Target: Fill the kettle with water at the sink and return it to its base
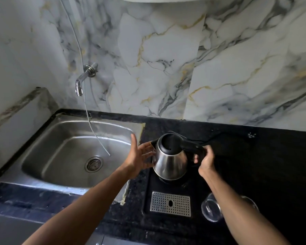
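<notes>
A steel kettle with a black lid and black handle stands on the black base tray, right of the sink. My right hand is closed around the kettle's handle. Spread wide with the fingers apart, my left hand rests beside the spout side of the kettle body, touching or almost touching it. The steel sink lies to the left, with a wall tap above its back edge. No water runs from the tap.
A thin hose hangs from the wall into the sink bowl. The tray has a perforated metal drip grate. A clear glass lies right of it on the black counter, partly behind my right forearm. A black cord runs behind the kettle.
</notes>
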The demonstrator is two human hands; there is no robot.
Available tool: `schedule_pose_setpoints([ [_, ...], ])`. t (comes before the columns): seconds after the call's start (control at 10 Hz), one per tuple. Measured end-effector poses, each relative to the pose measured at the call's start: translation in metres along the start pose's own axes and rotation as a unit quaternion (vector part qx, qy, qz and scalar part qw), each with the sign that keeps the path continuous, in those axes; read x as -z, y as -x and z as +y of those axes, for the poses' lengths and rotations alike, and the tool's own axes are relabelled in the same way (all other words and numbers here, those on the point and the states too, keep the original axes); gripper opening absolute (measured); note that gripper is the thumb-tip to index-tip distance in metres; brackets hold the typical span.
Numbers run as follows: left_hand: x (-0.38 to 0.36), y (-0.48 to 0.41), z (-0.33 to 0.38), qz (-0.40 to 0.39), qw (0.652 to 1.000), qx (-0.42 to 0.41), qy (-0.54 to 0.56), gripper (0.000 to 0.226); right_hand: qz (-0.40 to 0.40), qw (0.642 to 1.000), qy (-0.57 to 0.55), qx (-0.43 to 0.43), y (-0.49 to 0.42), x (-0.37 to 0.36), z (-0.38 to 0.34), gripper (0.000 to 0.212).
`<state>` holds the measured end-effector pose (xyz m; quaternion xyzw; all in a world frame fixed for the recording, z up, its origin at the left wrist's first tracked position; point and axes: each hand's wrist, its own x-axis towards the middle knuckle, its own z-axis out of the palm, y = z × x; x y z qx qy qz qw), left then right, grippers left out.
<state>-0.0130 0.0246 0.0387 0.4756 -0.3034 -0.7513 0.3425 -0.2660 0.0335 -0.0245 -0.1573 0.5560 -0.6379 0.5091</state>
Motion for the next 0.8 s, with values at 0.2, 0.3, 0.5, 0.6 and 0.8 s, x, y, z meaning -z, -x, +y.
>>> schedule_pose_setpoints([
  [0.2, -0.003, -0.006, -0.007, -0.023, 1.000, -0.001, -0.014, 0.100, 0.007, 0.999, -0.048, -0.012, -0.009, 0.010, 0.008, 0.045],
  [0.3, -0.003, -0.006, -0.008, -0.024, 1.000, 0.001, -0.013, 0.099, 0.002, 0.999, -0.040, -0.015, -0.009, 0.015, 0.008, 0.036],
  [0.5, -0.005, -0.008, -0.017, -0.010, 1.000, 0.011, -0.023, 0.093, 0.012, 1.000, -0.020, -0.009, -0.005, 0.027, 0.014, 0.030],
  [0.6, -0.005, -0.010, -0.019, -0.010, 1.000, 0.011, -0.022, 0.093, 0.004, 1.000, -0.021, -0.003, -0.004, 0.030, 0.017, 0.031],
  [0.8, 0.001, -0.009, -0.013, -0.040, 0.997, 0.024, -0.062, 0.100, -0.059, 0.997, -0.006, -0.045, -0.010, 0.041, 0.006, 0.034],
])
